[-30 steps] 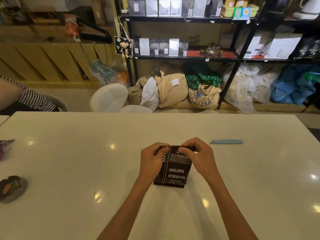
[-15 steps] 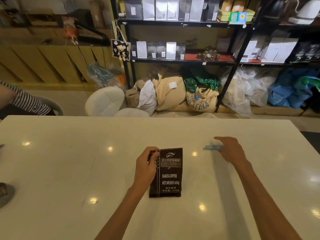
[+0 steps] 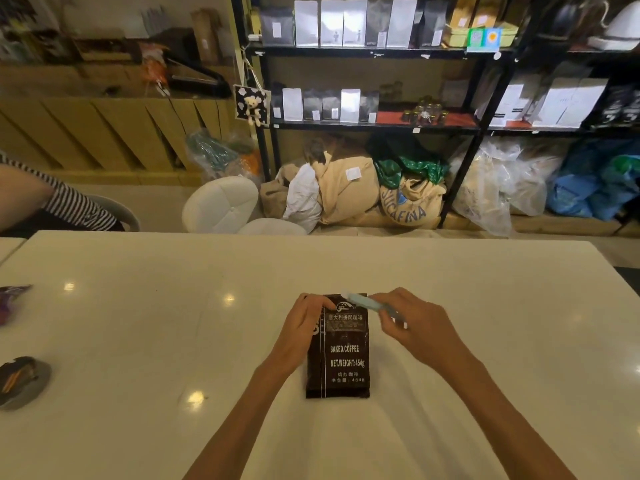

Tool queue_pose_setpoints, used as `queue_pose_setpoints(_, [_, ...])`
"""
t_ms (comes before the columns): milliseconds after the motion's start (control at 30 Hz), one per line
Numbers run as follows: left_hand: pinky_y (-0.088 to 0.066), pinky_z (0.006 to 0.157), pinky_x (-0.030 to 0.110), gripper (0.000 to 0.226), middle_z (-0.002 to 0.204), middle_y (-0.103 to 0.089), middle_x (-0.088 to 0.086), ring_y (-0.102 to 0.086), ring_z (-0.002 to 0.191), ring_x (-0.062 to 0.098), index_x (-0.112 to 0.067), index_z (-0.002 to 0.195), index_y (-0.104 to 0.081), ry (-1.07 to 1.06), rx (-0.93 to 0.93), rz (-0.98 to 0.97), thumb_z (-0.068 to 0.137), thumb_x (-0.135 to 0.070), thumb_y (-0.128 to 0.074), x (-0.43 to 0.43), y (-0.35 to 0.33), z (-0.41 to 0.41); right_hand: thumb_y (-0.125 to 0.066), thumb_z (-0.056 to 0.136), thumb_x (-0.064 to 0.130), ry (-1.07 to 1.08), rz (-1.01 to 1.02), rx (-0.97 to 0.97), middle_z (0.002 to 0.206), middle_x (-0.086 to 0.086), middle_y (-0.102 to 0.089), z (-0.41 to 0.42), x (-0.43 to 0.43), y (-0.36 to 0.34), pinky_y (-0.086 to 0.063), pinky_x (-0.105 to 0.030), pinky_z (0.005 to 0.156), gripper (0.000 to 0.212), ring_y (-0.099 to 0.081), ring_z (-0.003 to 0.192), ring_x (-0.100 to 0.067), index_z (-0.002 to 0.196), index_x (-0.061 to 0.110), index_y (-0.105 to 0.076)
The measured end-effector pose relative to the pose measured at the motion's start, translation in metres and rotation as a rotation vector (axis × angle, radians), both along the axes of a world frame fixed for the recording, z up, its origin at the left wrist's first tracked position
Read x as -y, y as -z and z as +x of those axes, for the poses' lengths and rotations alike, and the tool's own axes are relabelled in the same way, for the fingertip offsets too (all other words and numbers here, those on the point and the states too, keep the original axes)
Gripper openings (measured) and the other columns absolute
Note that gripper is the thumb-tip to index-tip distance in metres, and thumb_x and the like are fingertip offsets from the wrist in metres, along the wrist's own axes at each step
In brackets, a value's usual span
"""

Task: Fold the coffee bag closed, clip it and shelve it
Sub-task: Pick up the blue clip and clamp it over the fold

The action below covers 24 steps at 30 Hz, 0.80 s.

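Behind table [image 3: 138,323], shelf [image 3: 374,124] w/ sacks [image 3: 349,192]

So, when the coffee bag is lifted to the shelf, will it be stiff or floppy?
The bag lies flat with crisp edges, so probably fairly firm. Its label reads 454 g, so likely dense. The glossy film may be slippery; the left hand pins it.

— How is the coffee bag [image 3: 341,355] placed?

— It is laid flat on the white bench [image 3: 145,341], printed face up, its folded top edge turned away. Dark brown foil is seen, with white lettering: "BAKED.COFFEE" and "NET.WEIGHT:454g".

— And the clip [image 3: 365,302]?

— A slim, pale blue bar is seen, tilted over the bag's top right corner, one end above the fold. Whether it is touching the fold cannot be told.
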State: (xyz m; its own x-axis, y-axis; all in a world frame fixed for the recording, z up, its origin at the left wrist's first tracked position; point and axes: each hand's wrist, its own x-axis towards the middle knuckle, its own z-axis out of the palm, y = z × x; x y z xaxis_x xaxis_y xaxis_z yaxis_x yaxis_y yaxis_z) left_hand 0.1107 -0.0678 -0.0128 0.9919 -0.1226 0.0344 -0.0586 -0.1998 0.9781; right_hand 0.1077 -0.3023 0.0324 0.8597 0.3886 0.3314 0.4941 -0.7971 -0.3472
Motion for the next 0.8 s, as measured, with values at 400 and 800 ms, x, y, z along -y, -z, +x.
queue_pose_setpoints(400, [-0.043, 0.073, 0.019, 0.03, 0.086, -0.055, 0.002, -0.053, 0.077, 0.007, -0.018, 0.083, -0.058, -0.018, 0.069, 0.165, 0.105, -0.011, -0.039, -0.007, -0.008, 0.001, -0.074, 0.078, 0.029, -0.037, 0.186, 0.205, 0.095, 0.0, -0.08, -0.005, -0.039, 0.009, -0.06, -0.025, 0.059, 0.026, -0.076, 0.08, -0.014, 0.099, 0.015, -0.081])
queue_pose_setpoints(800, [-0.05, 0.078, 0.033, 0.029, 0.092, -0.058, 0.006, -0.059, 0.085, 0.015, -0.013, 0.088, -0.063, -0.039, 0.114, 0.136, 0.105, -0.01, -0.039, -0.014, 0.0, 0.008, -0.076, 0.083, 0.014, -0.014, 0.417, -0.386, 0.108, 0.007, -0.071, -0.021, 0.023, 0.002, -0.053, -0.018, 0.063, 0.019, -0.067, 0.087, -0.006, 0.093, 0.03, -0.074])
